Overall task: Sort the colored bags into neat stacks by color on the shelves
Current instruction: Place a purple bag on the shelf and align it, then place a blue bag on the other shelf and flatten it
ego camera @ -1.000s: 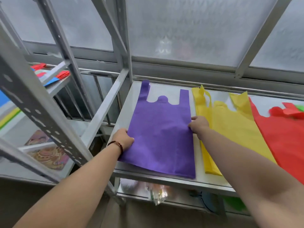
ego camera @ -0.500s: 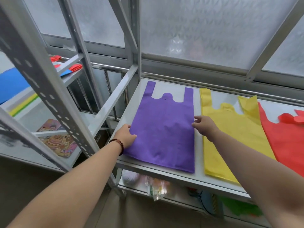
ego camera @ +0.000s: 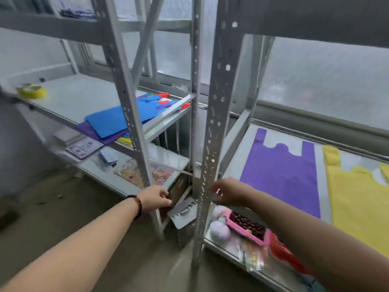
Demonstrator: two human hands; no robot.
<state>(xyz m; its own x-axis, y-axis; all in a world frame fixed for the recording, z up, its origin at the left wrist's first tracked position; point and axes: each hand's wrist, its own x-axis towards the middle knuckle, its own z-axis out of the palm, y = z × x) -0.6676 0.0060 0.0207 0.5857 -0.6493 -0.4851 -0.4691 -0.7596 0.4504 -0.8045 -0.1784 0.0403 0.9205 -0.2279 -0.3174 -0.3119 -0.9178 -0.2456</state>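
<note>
**Empty hands between two shelf units, bags on either side**

Nearest the viewer, two bare forearms reach forward over a concrete floor. The left hand (ego camera: 154, 198), with a beaded bracelet at the wrist, has loosely curled fingers and holds nothing. The right hand (ego camera: 228, 191) is partly behind a perforated metal upright (ego camera: 212, 144); its fingers look relaxed and spread, and it also holds nothing.

Below the right arm, a low shelf carries a pink tray (ego camera: 246, 226) of dark round items and a pale fluffy ball.

Further back on the right, a purple bag (ego camera: 280, 175) lies flat on a white shelf (ego camera: 237, 148), handles pointing toward the window. Just beside it lies a yellow bag (ego camera: 357, 199).

Across the gap on the left shelf unit sits a loose pile of bags (ego camera: 111, 125), blue on top, with purple and yellow beneath, well apart from both hands. A yellow tape roll (ego camera: 31, 91) stands at the far end.

The bags appear to be thin, light, floppy fabric. They would likely sag if lifted by one corner, so holding both side edges seems the steadier grip.
</note>
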